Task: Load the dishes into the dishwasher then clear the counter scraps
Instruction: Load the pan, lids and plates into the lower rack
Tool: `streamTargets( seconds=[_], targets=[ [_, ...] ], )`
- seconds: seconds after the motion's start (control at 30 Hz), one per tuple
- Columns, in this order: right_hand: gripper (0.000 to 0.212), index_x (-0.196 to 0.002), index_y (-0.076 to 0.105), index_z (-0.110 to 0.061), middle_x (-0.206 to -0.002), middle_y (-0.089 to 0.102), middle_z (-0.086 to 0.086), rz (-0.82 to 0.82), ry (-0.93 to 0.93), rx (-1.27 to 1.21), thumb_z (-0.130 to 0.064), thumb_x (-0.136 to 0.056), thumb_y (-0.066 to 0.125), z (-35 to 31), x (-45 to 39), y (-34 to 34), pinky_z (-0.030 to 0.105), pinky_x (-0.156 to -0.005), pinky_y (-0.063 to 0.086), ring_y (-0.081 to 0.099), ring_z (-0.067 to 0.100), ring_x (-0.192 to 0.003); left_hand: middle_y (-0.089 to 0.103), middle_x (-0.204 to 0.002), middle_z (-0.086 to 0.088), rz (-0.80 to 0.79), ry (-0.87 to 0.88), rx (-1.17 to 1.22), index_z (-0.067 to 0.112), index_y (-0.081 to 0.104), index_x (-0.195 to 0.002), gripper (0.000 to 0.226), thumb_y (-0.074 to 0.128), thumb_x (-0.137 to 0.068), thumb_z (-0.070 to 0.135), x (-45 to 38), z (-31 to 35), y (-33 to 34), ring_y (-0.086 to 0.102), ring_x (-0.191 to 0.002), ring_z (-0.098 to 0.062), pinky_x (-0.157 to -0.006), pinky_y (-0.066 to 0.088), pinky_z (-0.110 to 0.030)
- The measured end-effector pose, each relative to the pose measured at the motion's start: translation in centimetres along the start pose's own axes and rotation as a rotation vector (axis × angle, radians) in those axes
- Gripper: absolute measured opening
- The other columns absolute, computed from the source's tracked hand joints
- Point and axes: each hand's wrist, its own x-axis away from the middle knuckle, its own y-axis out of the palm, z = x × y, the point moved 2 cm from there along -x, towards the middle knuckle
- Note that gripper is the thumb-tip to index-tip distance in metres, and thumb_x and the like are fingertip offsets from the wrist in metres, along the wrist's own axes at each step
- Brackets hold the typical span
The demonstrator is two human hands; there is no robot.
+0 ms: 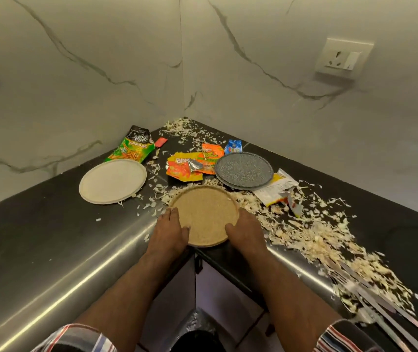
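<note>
**Tan plate gripped at the counter corner**

The tan plate (pixel 204 215), at the counter's (pixel 50 240) inner corner, is gripped at opposite rims by the left hand (pixel 169 231) and right hand (pixel 244 231), thumbs laid on top. A level lift is advised. Three plates are counted: tan, white plate (pixel 112 181), grey plate (pixel 244 170). About five wrappers (pixel 185 168) are counted amid the scattered scraps (pixel 317 235).

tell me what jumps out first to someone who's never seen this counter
Both hands, left and right, grip a tan plate at the inner corner of the dark counter. Pale shavings are strewn from the wall corner down the right side. Behind the tan plate lie a white plate, a grey speckled plate and torn snack wrappers.
</note>
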Motion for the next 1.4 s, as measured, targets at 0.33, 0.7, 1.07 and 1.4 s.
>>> streamTargets(
  seconds=[0.33,0.7,1.07,1.4],
  targets=[
    [0.041,-0.127,0.055,-0.004,-0.124,0.062,0.017,0.030,0.082,-0.036,-0.021,-0.090,0.060,0.1,-8.2,0.5,0.037,-0.090,0.047,0.059,0.034,-0.113,0.053,-0.139,-0.019,0.068,-0.230,0.173,0.007,0.043,-0.145,0.057,0.058,-0.094,0.028,-6.3,-0.5,0.2,0.048,-0.128,-0.037,-0.106,0.039,-0.041],
    [0.017,-0.095,0.073,-0.009,-0.100,0.073,0.011,0.122,0.206,-0.073,-0.005,-0.087,0.058,1.7,-9.9,-0.7,0.032,-0.072,0.047,0.054,0.022,-0.079,0.058,-0.137,-0.012,0.005,-0.108,0.243,0.010,0.052,-0.142,0.051,0.058,-0.093,0.024,-10.0,2.0,0.6,0.054,-0.126,-0.028,-0.104,0.043,-0.039],
    [0.030,-0.081,0.069,-0.008,-0.075,0.073,0.010,0.283,0.400,-0.343,-0.038,-0.083,0.069,3.0,-16.6,-2.8,0.041,-0.072,0.061,0.072,0.030,-0.073,0.062,-0.129,-0.003,-0.130,0.059,0.316,0.014,0.052,-0.143,0.048,0.061,-0.096,0.022,-11.3,4.3,3.2,0.058,-0.115,-0.018,-0.088,0.042,-0.026],
    [0.034,-0.091,0.069,-0.005,-0.068,0.072,0.006,0.269,0.542,-0.308,-0.037,-0.085,0.078,3.9,-19.7,-3.7,0.036,-0.064,0.063,0.071,0.017,-0.054,0.061,-0.111,0.004,-0.074,0.021,0.326,0.016,0.057,-0.136,0.042,0.063,-0.095,0.022,-11.9,4.1,3.5,0.056,-0.096,-0.011,-0.078,0.040,-0.025]
  ],
)
